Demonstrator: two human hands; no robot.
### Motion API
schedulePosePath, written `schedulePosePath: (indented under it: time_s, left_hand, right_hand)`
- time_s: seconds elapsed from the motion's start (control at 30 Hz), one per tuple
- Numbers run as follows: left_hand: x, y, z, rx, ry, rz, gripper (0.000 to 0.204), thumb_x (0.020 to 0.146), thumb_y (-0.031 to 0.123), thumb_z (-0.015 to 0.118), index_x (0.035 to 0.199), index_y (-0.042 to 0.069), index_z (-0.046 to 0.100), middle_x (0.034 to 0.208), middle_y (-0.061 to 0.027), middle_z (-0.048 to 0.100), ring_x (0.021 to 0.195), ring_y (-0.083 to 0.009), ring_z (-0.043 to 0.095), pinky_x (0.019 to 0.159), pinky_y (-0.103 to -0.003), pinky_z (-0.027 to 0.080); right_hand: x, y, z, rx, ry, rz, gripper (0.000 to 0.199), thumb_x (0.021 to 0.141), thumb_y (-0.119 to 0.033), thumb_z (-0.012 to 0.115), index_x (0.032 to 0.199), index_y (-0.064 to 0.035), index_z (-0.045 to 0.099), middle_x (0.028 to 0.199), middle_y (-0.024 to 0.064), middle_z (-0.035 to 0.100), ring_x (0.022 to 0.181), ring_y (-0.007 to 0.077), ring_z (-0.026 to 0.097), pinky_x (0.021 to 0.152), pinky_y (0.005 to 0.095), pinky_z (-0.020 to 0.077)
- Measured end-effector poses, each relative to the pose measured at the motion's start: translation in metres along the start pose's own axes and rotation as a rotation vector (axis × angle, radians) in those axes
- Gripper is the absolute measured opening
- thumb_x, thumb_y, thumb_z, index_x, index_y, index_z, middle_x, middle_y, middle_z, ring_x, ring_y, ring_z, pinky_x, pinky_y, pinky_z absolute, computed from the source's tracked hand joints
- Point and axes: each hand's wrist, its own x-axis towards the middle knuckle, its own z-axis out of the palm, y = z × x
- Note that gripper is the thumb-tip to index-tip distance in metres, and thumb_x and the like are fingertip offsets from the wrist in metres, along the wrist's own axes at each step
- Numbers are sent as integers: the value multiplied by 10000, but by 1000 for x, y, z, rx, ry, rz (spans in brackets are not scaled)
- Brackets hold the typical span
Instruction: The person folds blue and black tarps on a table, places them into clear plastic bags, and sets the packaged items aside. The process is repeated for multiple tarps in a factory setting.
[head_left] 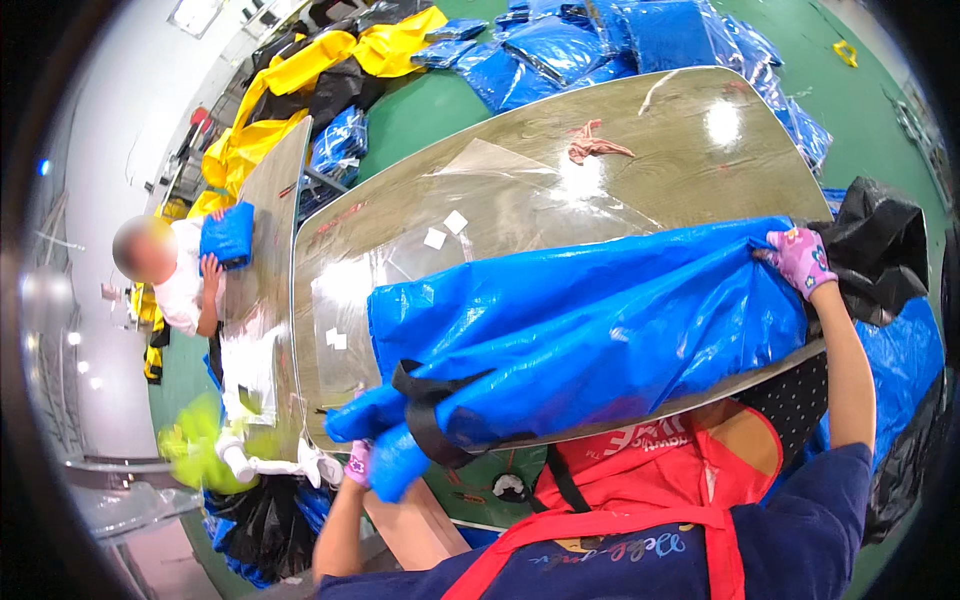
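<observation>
A large blue woven plastic bag (600, 330) lies loosely folded along the near side of the table, creased lengthwise. A black strap (430, 415) crosses its left end. My right hand (802, 262), in a pink flowered glove, is closed on the bag's far right corner. At the near left edge, my left hand (357, 462), gloved alike, grips the bag's drooping left end; the blue material hides most of its fingers. Beyond the right hand is a crumpled black sheet (875, 250), at the table's right end.
Clear plastic film (490, 165), small white labels (434, 238) and a brownish rag (597, 142) lie on the table (700, 150). Packed blue bundles (560, 50) pile up behind it. At left, a co-worker (180, 270) holds a folded blue bundle (227, 236) at another table.
</observation>
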Motion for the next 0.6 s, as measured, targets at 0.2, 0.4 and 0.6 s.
schedulePosePath:
  time_s: [0.2, 0.4, 0.6]
  left_hand:
    - [96, 56, -65, -1170, 83, -757, 252, 916, 262, 610, 1027, 38, 646, 923, -153, 683, 795, -312, 646, 720, -446, 493]
    - [111, 82, -69, -154, -71, -467, 485, 890, 390, 574, 1167, -7, 608, 1180, -230, 615, 1110, -364, 577, 959, -446, 433]
    - [211, 332, -185, -379, 152, 502, 649, 866, 432, 539, 1409, 92, 442, 1506, -169, 332, 1392, -399, 270, 1163, -498, 140]
  right_hand:
    - [-31, -11, -13, -225, 315, 148, 514, 869, -579, 529, 714, -92, 591, 723, 152, 654, 693, 321, 655, 622, 459, 503]
    - [-20, -14, 2, 18, -49, 186, 642, 822, -669, 521, 747, -58, 703, 831, 189, 688, 807, 318, 682, 717, 434, 529]
    - [-15, -18, -3, -44, -91, 116, 636, 843, -663, 473, 743, -91, 732, 772, 150, 695, 760, 288, 692, 699, 416, 519]
